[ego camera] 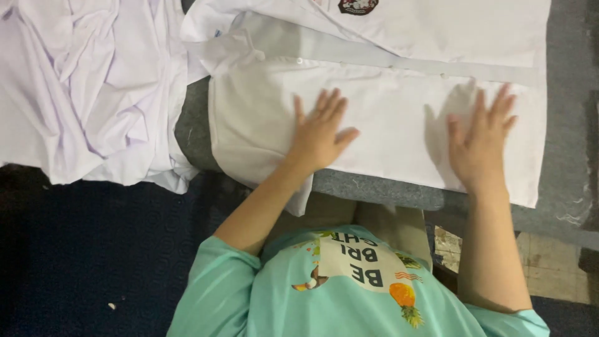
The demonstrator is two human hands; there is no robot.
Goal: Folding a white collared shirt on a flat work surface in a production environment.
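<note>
Pretty bright, even light on the white shirt (387,125), near blown out up top. Right hand (477,140) throws a soft shadow to its left. Lower left goes dark; everything's slightly soft.

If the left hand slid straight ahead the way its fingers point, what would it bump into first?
Probably the button strip of the white shirt. The left hand lies flat on the shirt, fingers pointing up and a little right, and that buttoned edge crosses just beyond them.

shirt badge (357,5): cut by top edge | crumpled pile (87,87): cut left
</note>
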